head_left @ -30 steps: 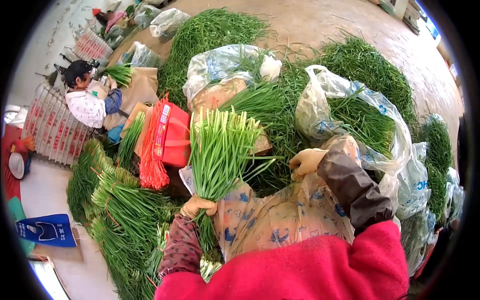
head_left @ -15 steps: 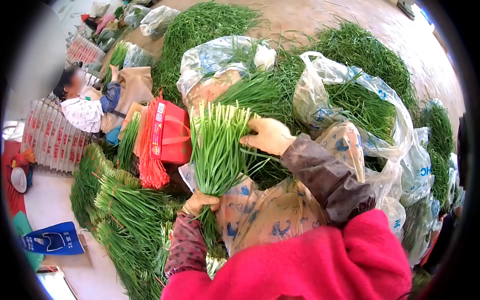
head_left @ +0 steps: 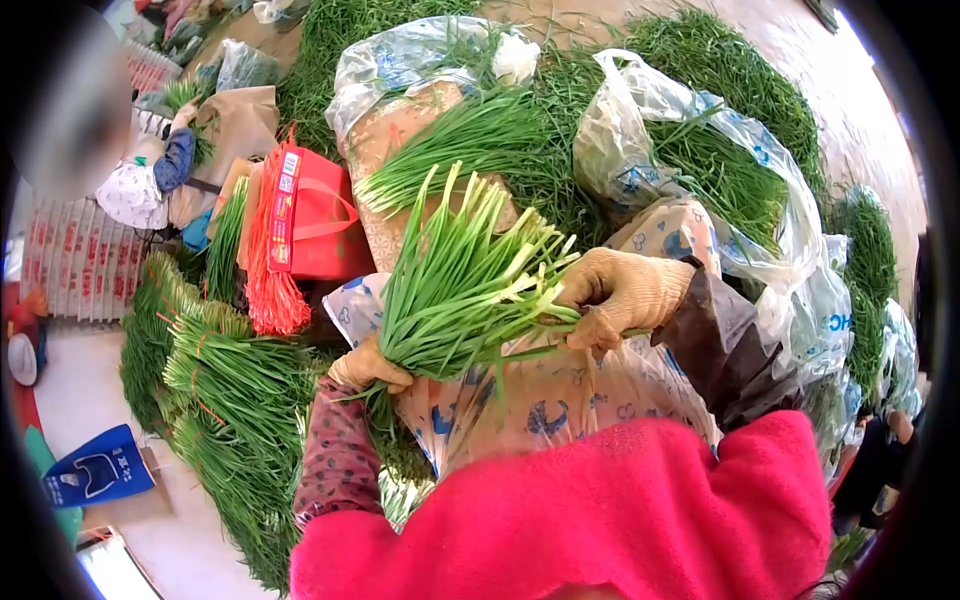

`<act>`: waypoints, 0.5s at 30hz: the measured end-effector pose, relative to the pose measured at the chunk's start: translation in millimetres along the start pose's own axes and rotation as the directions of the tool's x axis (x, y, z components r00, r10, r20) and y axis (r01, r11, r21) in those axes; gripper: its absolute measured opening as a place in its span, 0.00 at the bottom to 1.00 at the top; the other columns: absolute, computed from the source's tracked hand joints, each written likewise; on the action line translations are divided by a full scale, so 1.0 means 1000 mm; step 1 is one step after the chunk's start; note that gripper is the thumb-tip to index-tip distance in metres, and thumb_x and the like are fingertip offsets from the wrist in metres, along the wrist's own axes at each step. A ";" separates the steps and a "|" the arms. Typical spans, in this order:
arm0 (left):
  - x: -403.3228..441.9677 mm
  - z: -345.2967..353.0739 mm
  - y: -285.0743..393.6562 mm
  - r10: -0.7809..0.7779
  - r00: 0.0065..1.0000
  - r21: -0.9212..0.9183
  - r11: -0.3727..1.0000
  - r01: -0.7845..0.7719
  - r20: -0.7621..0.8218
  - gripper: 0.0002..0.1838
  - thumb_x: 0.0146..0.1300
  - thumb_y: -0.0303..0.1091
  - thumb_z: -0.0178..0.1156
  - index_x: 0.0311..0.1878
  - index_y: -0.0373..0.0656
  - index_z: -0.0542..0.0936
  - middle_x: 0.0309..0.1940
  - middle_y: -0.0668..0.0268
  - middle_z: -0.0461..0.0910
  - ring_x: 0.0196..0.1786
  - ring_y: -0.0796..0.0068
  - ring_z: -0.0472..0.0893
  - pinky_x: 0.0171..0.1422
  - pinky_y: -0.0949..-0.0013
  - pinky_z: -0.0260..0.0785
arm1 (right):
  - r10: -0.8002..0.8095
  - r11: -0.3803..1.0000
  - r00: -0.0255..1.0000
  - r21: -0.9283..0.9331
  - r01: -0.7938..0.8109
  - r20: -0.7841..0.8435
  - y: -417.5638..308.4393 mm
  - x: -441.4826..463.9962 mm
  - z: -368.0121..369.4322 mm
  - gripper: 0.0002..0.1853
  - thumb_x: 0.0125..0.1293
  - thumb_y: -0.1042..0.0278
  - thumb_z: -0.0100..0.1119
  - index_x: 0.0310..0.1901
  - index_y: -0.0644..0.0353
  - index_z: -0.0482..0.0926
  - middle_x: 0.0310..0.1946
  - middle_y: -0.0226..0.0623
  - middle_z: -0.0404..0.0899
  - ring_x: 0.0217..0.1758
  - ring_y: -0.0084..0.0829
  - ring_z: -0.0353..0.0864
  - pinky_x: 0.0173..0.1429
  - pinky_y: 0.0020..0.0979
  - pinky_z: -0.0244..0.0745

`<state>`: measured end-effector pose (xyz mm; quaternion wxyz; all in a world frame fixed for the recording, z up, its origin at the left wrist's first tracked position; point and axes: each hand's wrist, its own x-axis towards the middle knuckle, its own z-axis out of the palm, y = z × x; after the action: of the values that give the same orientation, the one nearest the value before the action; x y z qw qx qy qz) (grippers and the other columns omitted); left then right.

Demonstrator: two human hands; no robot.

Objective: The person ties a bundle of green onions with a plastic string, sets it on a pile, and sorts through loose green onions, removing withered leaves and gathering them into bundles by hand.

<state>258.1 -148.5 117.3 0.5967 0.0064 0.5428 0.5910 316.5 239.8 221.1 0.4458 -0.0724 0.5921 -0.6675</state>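
Note:
My left hand (head_left: 370,368), in a tan glove, is wrapped round the leafy end of a bunch of garlic chives (head_left: 450,290). The bunch tilts to the upper right, its pale cut ends fanned out. At those ends my right hand (head_left: 625,295), also gloved, has its fingers curled in on a few chive stems; the fingertips are partly hidden. Beneath lies a printed plastic apron (head_left: 545,415) over my lap. More chives (head_left: 470,150) rest on a patterned board (head_left: 385,225) beyond the bunch.
Left of the board stands a red bag (head_left: 335,220) with red tie strips (head_left: 275,295) hanging from it. Tied chive bundles (head_left: 235,380) are heaped at the left. A plastic bag of chives (head_left: 725,180) stands at the right. Another person (head_left: 140,185) sits at the far left.
The bunch has tipped from upright towards the right, its cut ends spreading. My right hand has moved down and right and closed on stems. The view has shifted slightly.

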 end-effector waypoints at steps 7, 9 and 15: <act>0.007 0.010 0.014 0.029 0.997 0.045 0.998 -0.032 0.068 0.37 0.46 0.16 0.64 0.64 0.35 0.67 0.33 0.59 0.79 0.18 0.75 0.68 0.19 0.71 0.59 | -0.505 0.785 0.862 0.390 0.481 -0.047 0.015 -0.002 -0.005 0.09 0.60 0.67 0.65 0.38 0.63 0.83 0.23 0.31 0.80 0.19 0.19 0.75 0.25 0.20 0.70; 0.007 -0.010 -0.006 0.090 0.983 -0.062 0.995 -0.080 0.161 0.38 0.50 0.19 0.66 0.66 0.34 0.64 0.32 0.58 0.79 0.16 0.77 0.64 0.19 0.72 0.55 | -0.987 -0.125 -0.160 -0.538 0.834 -0.019 0.014 0.025 -0.032 0.09 0.63 0.64 0.62 0.36 0.61 0.82 0.23 0.29 0.79 0.15 0.18 0.72 0.19 0.20 0.66; -0.001 -0.026 -0.015 0.125 0.966 -0.067 0.991 -0.112 0.228 0.34 0.54 0.30 0.68 0.63 0.26 0.69 0.15 0.67 0.69 0.15 0.79 0.62 0.18 0.72 0.51 | -0.721 0.475 0.520 0.221 0.852 -0.458 0.065 -0.042 -0.115 0.11 0.72 0.61 0.50 0.40 0.58 0.78 0.15 0.20 0.70 0.12 0.12 0.66 0.16 0.20 0.60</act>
<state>251.2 -170.1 97.2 0.6196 0.0917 0.4521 0.6351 302.4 358.3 150.8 -0.0087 -0.1390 0.3912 -0.9097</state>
